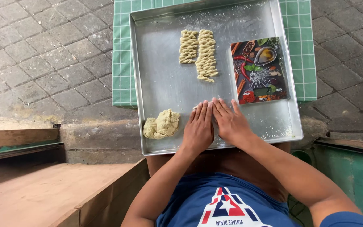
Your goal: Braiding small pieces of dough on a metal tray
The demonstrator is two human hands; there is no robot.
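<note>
Two hands [214, 124] flat on floured tray [160, 84], paving [43, 54] below.

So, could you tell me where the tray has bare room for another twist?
The tray is bare left of the twists, above the dough lump. It is crowded between the scale and both hands.

The metal tray [160, 84] was dull silver, dusted white with flour. The dough lump [161, 125] and two twisted dough ropes [198, 52] were pale beige. The kitchen scale [259, 70] carried a dark picture of red chillies and green leaves. The cloth [122, 50] was green with white checks. The paving [43, 54] was grey.
</note>
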